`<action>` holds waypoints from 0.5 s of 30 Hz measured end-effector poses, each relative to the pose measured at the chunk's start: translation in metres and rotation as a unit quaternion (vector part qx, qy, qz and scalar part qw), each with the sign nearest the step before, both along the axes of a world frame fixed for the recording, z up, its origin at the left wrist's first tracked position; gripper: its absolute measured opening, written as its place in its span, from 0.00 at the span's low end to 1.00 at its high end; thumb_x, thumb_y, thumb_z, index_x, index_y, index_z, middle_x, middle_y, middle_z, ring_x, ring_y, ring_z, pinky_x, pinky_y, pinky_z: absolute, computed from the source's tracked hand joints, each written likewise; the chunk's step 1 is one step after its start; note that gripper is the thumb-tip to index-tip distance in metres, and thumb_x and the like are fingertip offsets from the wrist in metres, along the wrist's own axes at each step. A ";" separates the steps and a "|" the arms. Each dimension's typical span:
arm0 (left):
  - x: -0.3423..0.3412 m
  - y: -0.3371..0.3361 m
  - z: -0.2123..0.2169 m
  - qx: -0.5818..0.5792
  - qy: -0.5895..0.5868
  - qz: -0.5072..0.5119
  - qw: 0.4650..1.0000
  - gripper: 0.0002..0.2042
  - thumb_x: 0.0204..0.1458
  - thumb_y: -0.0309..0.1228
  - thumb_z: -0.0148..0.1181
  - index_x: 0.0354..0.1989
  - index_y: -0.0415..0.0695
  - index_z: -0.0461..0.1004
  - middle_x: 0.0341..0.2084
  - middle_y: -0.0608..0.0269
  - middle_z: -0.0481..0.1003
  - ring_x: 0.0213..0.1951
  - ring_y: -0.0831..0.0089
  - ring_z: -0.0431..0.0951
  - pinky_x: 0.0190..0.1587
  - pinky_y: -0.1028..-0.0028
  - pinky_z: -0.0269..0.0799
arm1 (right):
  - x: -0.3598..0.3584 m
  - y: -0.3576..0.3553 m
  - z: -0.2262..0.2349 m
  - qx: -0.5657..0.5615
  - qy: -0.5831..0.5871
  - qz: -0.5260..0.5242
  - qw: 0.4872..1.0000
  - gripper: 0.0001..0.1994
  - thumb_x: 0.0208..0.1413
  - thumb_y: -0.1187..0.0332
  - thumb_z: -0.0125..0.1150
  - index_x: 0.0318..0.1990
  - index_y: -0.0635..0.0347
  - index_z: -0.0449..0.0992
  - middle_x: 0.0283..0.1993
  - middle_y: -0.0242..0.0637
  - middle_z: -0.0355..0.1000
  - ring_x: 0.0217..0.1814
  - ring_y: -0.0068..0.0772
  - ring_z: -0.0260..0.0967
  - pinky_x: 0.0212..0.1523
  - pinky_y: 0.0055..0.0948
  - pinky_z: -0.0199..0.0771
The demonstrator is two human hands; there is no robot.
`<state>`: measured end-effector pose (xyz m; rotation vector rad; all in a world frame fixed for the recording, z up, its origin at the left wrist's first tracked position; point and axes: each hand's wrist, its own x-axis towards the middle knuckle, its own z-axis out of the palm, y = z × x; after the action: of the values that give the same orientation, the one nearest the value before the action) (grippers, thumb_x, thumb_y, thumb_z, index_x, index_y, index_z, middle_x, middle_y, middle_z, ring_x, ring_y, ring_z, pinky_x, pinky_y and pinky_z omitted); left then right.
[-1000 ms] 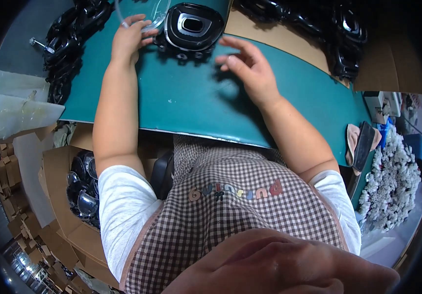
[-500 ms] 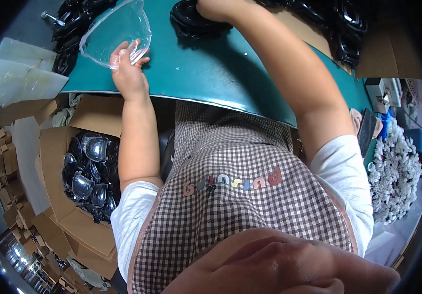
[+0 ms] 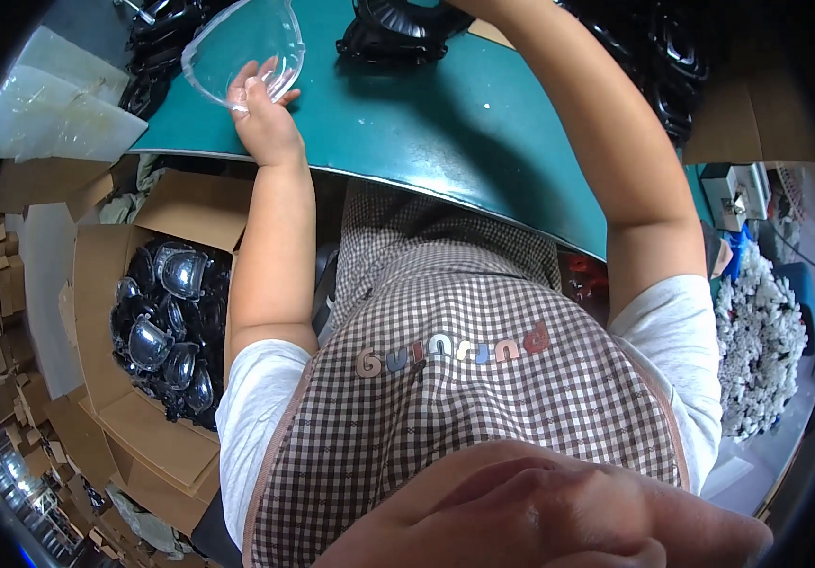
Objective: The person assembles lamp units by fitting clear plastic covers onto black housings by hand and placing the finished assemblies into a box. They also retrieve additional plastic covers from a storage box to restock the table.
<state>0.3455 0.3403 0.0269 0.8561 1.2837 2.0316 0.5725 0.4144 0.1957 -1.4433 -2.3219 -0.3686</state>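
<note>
My left hand (image 3: 265, 104) grips the lower edge of a clear, rounded-triangular plastic lens cover (image 3: 251, 43), held up over the green table (image 3: 407, 123). The fingers show through the clear plastic. A glossy black plastic housing (image 3: 398, 43) with a rounded, ribbed face stands tilted at the table's far side. At the top edge of the picture my right hand (image 3: 478, 6) reaches to this housing. Only the wrist end of that hand shows; its fingers are cut off, so its grip cannot be seen.
More black housings (image 3: 658, 57) pile up at the far right, others (image 3: 156, 52) at the far left. A cardboard box (image 3: 104, 312) of black parts with clear covers stands by my left arm. Translucent sheets (image 3: 57, 104) lie left; a white fluffy heap (image 3: 758, 350) sits right.
My right hand has moved right and up, mostly out of the picture. The black housing has tilted up, showing its ribbed face. My left hand still holds the lens cover, slightly farther up.
</note>
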 end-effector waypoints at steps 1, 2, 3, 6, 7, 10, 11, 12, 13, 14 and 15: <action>0.002 -0.004 -0.001 -0.002 -0.002 0.005 1.000 0.17 0.65 0.31 0.41 0.57 0.33 0.62 0.50 0.43 0.74 0.44 0.58 0.79 0.43 0.67 0.79 | 0.002 -0.008 -0.006 -0.034 0.033 -0.006 0.999 0.27 0.42 0.48 0.73 0.42 0.60 0.77 0.45 0.44 0.73 0.48 0.47 0.73 0.49 0.41 0.75; 0.004 -0.008 -0.003 0.022 0.079 0.055 0.995 0.17 0.64 0.30 0.41 0.58 0.33 0.62 0.51 0.44 0.74 0.46 0.58 0.79 0.46 0.66 0.78 | 0.005 -0.015 -0.016 -0.051 0.019 -0.011 0.998 0.27 0.43 0.47 0.72 0.41 0.61 0.76 0.46 0.44 0.72 0.46 0.49 0.74 0.46 0.41 0.77; 0.007 -0.012 -0.003 0.048 0.158 0.101 0.981 0.18 0.64 0.29 0.42 0.59 0.33 0.62 0.51 0.45 0.74 0.49 0.59 0.78 0.49 0.66 0.77 | 0.028 -0.024 -0.029 -0.065 0.182 0.162 0.968 0.26 0.45 0.47 0.71 0.40 0.62 0.76 0.42 0.47 0.74 0.44 0.50 0.75 0.45 0.42 0.77; 0.037 -0.017 0.001 0.144 0.317 0.124 0.929 0.20 0.62 0.27 0.48 0.62 0.35 0.61 0.53 0.45 0.74 0.51 0.54 0.77 0.48 0.63 0.76 | 0.028 -0.046 -0.052 -0.102 0.142 -0.045 0.984 0.25 0.47 0.48 0.70 0.37 0.63 0.75 0.34 0.52 0.77 0.40 0.53 0.77 0.42 0.44 0.76; 0.043 -0.020 0.005 0.142 0.317 0.119 0.930 0.20 0.62 0.27 0.48 0.62 0.35 0.61 0.53 0.45 0.74 0.51 0.54 0.77 0.48 0.63 0.76 | 0.033 -0.051 -0.057 -0.105 0.142 -0.049 0.983 0.25 0.47 0.48 0.70 0.37 0.63 0.75 0.34 0.52 0.77 0.40 0.53 0.77 0.42 0.44 0.76; 0.068 -0.029 0.009 0.232 0.597 0.089 0.763 0.30 0.49 0.24 0.62 0.64 0.44 0.65 0.58 0.51 0.70 0.56 0.50 0.74 0.58 0.58 0.70 | 0.054 -0.059 -0.086 -0.250 0.369 0.012 0.895 0.19 0.51 0.57 0.69 0.38 0.66 0.77 0.33 0.47 0.76 0.38 0.40 0.77 0.40 0.35 0.75; 0.081 -0.033 0.014 0.244 0.594 0.075 0.763 0.30 0.49 0.24 0.62 0.64 0.44 0.65 0.58 0.51 0.70 0.56 0.50 0.74 0.58 0.58 0.70 | 0.081 -0.039 -0.138 -0.389 0.520 0.067 0.758 0.17 0.59 0.64 0.64 0.52 0.62 0.74 0.48 0.37 0.76 0.46 0.22 0.74 0.46 0.21 0.74; 0.087 -0.044 0.013 0.222 0.599 0.024 0.769 0.31 0.47 0.25 0.64 0.64 0.47 0.65 0.61 0.51 0.67 0.59 0.50 0.70 0.59 0.58 0.68 | 0.089 -0.043 -0.147 -0.418 0.571 0.091 0.701 0.14 0.59 0.65 0.64 0.49 0.61 0.75 0.43 0.36 0.77 0.40 0.21 0.74 0.42 0.21 0.74; 0.092 -0.052 0.011 0.200 0.601 -0.026 0.773 0.33 0.45 0.27 0.66 0.64 0.50 0.65 0.63 0.52 0.64 0.62 0.50 0.67 0.61 0.57 0.66 | 0.094 -0.051 -0.150 -0.443 0.618 0.116 0.639 0.12 0.59 0.65 0.64 0.46 0.60 0.75 0.39 0.34 0.78 0.35 0.20 0.74 0.38 0.21 0.75; 0.084 -0.052 0.003 0.188 0.618 -0.089 0.758 0.37 0.41 0.39 0.74 0.64 0.53 0.65 0.66 0.51 0.59 0.65 0.48 0.61 0.64 0.56 0.61 | 0.096 -0.060 -0.147 -0.443 0.621 0.110 0.637 0.12 0.59 0.65 0.64 0.46 0.60 0.75 0.39 0.34 0.78 0.35 0.20 0.74 0.38 0.21 0.75; 0.085 -0.056 0.006 0.186 0.617 -0.096 0.758 0.37 0.41 0.39 0.74 0.64 0.53 0.65 0.66 0.51 0.59 0.65 0.48 0.61 0.64 0.56 0.61 | 0.096 -0.071 -0.141 -0.480 0.645 0.096 0.587 0.11 0.60 0.65 0.62 0.45 0.60 0.75 0.37 0.34 0.77 0.35 0.20 0.73 0.37 0.21 0.74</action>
<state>0.4306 0.2840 0.0324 2.6665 1.2168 1.4446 0.6685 0.3436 0.0545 -1.0013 -1.1941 1.6854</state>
